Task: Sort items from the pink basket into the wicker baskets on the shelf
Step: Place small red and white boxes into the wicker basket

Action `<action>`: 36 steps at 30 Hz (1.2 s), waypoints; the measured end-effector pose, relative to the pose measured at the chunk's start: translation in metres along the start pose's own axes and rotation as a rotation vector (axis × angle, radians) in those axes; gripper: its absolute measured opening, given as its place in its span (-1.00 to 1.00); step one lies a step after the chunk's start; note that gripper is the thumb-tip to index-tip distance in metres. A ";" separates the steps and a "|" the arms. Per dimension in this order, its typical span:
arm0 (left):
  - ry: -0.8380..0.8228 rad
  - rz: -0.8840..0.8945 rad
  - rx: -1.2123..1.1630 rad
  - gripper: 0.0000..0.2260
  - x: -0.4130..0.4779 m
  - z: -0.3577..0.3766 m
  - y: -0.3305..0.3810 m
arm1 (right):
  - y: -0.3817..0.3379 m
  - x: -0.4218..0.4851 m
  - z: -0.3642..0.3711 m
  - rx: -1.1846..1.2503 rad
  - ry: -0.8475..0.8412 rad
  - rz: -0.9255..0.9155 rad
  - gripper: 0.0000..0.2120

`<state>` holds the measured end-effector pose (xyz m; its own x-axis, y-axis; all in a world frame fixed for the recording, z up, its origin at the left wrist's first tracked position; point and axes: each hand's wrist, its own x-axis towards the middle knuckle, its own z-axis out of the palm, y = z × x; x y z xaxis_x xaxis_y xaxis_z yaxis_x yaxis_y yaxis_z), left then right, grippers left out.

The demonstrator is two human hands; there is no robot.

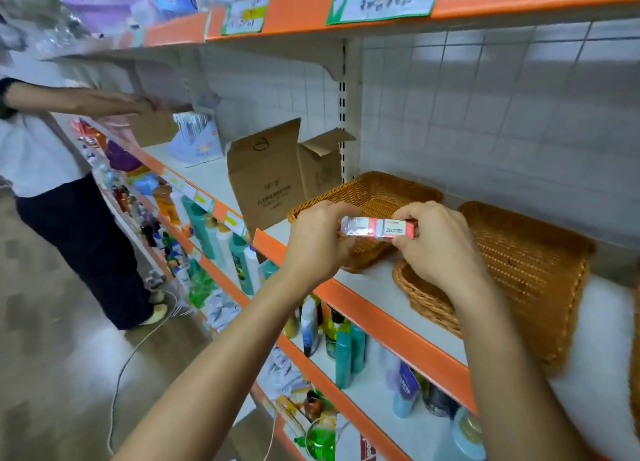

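1. Held item: I hold a small pink-and-white pack marked 2B [379, 230] level, with one hand at each end.
2. Left hand [313, 242]: the fingers are curled and pinch the left end of the pack.
3. Right hand [436, 249]: the fingers are curled and pinch the right end of the pack.
4. Position: the pack is in the air in front of the near part of the left wicker basket [374, 188]. I cannot tell whether it touches the basket.
5. The right wicker basket [526, 270] stands just beside the left one on the same shelf [367, 289]. My right wrist crosses in front of its near left corner.
6. Surroundings: an open cardboard box [266, 180] stands just left of the left wicker basket. Bottles [343, 353] stand on the shelf below. A second person [52, 169] at far left reaches toward the shelving.
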<state>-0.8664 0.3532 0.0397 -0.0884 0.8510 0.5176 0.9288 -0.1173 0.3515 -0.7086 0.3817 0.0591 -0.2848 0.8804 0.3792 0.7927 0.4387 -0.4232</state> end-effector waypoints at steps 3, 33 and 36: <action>-0.035 0.016 -0.011 -0.73 0.022 -0.002 -0.036 | -0.021 0.020 0.021 -0.016 -0.004 0.042 -0.72; -0.489 0.397 0.086 -0.79 0.233 0.128 -0.092 | 0.029 0.198 0.097 -0.507 -0.219 0.400 -0.79; -0.587 0.417 0.110 -0.78 0.244 0.143 -0.090 | 0.034 0.203 0.110 -0.521 -0.218 0.484 -0.83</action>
<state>-0.9197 0.6442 0.0232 0.4600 0.8846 0.0765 0.8765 -0.4661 0.1201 -0.7982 0.5953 0.0314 0.1037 0.9931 0.0546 0.9941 -0.1019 -0.0361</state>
